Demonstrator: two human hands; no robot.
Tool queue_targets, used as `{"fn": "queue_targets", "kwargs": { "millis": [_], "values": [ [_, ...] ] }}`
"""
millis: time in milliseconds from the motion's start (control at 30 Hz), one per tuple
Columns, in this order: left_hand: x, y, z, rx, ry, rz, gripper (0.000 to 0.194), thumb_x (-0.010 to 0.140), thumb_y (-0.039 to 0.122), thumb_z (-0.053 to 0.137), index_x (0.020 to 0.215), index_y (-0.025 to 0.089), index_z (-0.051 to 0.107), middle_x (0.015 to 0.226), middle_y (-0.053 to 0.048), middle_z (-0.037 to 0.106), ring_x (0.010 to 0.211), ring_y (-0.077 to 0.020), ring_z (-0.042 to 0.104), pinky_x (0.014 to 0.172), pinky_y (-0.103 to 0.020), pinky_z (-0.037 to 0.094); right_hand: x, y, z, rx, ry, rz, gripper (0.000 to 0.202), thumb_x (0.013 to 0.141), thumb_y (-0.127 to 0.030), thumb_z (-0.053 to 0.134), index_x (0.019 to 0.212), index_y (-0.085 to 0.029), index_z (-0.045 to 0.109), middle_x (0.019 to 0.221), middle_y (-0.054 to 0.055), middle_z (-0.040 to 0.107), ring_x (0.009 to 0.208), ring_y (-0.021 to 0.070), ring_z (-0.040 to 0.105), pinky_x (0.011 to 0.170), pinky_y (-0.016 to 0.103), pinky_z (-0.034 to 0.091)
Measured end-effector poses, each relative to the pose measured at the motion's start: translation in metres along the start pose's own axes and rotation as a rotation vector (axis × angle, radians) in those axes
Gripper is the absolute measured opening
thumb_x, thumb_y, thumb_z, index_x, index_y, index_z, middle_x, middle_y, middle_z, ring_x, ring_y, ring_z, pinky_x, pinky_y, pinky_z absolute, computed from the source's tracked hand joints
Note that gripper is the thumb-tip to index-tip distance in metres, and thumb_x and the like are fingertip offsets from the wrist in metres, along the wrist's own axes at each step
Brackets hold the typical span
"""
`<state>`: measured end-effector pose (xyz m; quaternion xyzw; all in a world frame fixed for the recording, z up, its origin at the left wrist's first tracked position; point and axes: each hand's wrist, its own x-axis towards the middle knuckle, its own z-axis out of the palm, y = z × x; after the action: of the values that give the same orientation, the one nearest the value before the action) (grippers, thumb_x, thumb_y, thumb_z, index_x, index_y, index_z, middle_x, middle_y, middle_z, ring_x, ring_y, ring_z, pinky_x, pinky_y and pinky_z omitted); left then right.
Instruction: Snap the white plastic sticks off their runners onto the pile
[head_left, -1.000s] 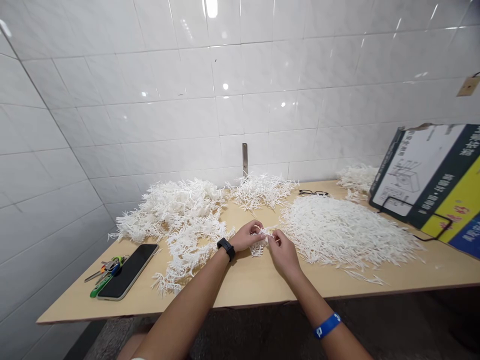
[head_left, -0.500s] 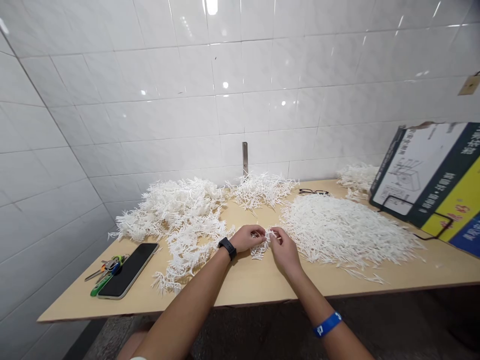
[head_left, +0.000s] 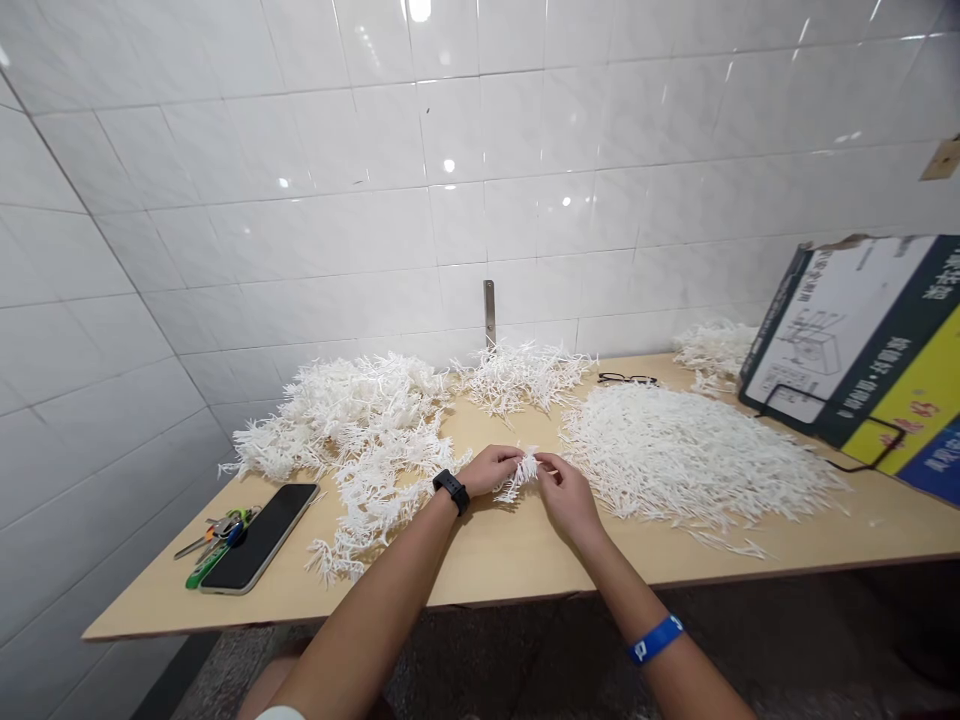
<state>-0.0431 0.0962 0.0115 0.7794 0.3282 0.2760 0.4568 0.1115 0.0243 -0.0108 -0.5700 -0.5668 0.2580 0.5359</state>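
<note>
Both hands meet over the middle of the wooden table. My left hand, with a black watch at its wrist, is closed on a small cluster of branching white plastic pieces. My right hand pinches at the right side of this cluster with thumb and fingertips. To the left lies a tangled heap of similar branched white pieces, with part of it trailing toward the front edge. On the right spreads a wide pile of loose, short white pieces, close to my right hand.
A smaller white tangle lies at the back by a metal bracket. Glasses sit behind the loose pile. A phone and keys lie at left; a printed carton leans at right.
My left hand has turned slightly and its fingers have drawn together, so the white cluster shows more between the hands. My right hand stays almost in place. The view has shifted a little.
</note>
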Motion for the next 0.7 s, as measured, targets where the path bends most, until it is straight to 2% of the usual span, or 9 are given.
{"fn": "queue_targets", "kwargs": {
  "millis": [167, 267, 400, 467, 567, 633, 700],
  "values": [
    [-0.001, 0.001, 0.001, -0.117, -0.015, -0.113, 0.028, 0.076, 0.033, 0.05, 0.08, 0.011, 0.066, 0.07, -0.003, 0.058, 0.064, -0.0119, 0.047, 0.061, -0.023, 0.036, -0.001, 0.0, 0.001, -0.081, -0.022, -0.046, 0.027, 0.078, -0.036, 0.049, 0.088, -0.019, 0.066, 0.079, 0.005, 0.067, 0.064, 0.0185, 0.055, 0.059, 0.028, 0.04],
    [-0.004, 0.007, 0.0, -0.073, -0.076, -0.063, 0.036, 0.077, 0.045, 0.055, 0.079, 0.011, 0.066, 0.07, -0.002, 0.057, 0.066, -0.0119, 0.047, 0.062, -0.023, 0.036, -0.001, 0.001, 0.0, -0.107, 0.002, -0.05, 0.028, 0.081, -0.04, 0.046, 0.079, -0.02, 0.065, 0.076, 0.006, 0.067, 0.066, 0.0193, 0.056, 0.061, 0.029, 0.039],
    [-0.006, 0.013, 0.001, 0.042, -0.121, 0.019, 0.042, 0.069, 0.051, 0.066, 0.085, 0.013, 0.067, 0.075, -0.002, 0.058, 0.068, -0.012, 0.046, 0.064, -0.023, 0.034, 0.0, 0.003, -0.002, -0.145, 0.016, -0.032, 0.031, 0.084, -0.041, 0.043, 0.07, -0.02, 0.061, 0.069, 0.005, 0.066, 0.066, 0.0197, 0.056, 0.062, 0.029, 0.037],
    [-0.005, 0.011, 0.001, 0.056, -0.111, -0.001, 0.042, 0.073, 0.053, 0.061, 0.081, 0.012, 0.066, 0.069, -0.001, 0.055, 0.063, -0.0106, 0.043, 0.06, -0.023, 0.032, 0.0, 0.004, -0.001, -0.148, 0.014, -0.034, 0.031, 0.085, -0.04, 0.042, 0.069, -0.02, 0.06, 0.069, 0.005, 0.066, 0.066, 0.0194, 0.057, 0.062, 0.028, 0.037],
    [-0.003, 0.005, 0.002, 0.065, -0.039, -0.08, 0.043, 0.08, 0.052, 0.05, 0.065, 0.013, 0.057, 0.055, 0.003, 0.043, 0.053, -0.0083, 0.034, 0.053, -0.023, 0.026, 0.0, 0.006, -0.001, -0.126, 0.031, -0.018, 0.03, 0.085, -0.038, 0.042, 0.069, -0.02, 0.06, 0.067, 0.004, 0.066, 0.064, 0.0193, 0.057, 0.061, 0.028, 0.037],
    [-0.001, 0.001, 0.003, 0.068, 0.02, -0.11, 0.041, 0.08, 0.049, 0.048, 0.059, 0.014, 0.05, 0.052, 0.004, 0.037, 0.05, -0.0077, 0.031, 0.051, -0.023, 0.024, 0.0, 0.006, 0.0, -0.088, 0.046, 0.006, 0.031, 0.085, -0.039, 0.041, 0.069, -0.02, 0.06, 0.066, 0.004, 0.065, 0.062, 0.0192, 0.056, 0.06, 0.028, 0.037],
    [0.0, -0.001, 0.003, 0.052, 0.029, -0.104, 0.038, 0.079, 0.047, 0.048, 0.059, 0.015, 0.047, 0.052, 0.004, 0.036, 0.051, -0.0076, 0.031, 0.051, -0.023, 0.024, -0.001, 0.004, 0.0, -0.044, 0.044, 0.016, 0.035, 0.086, -0.044, 0.04, 0.07, -0.02, 0.059, 0.065, 0.004, 0.063, 0.061, 0.0185, 0.055, 0.058, 0.028, 0.037]
  ]
}}
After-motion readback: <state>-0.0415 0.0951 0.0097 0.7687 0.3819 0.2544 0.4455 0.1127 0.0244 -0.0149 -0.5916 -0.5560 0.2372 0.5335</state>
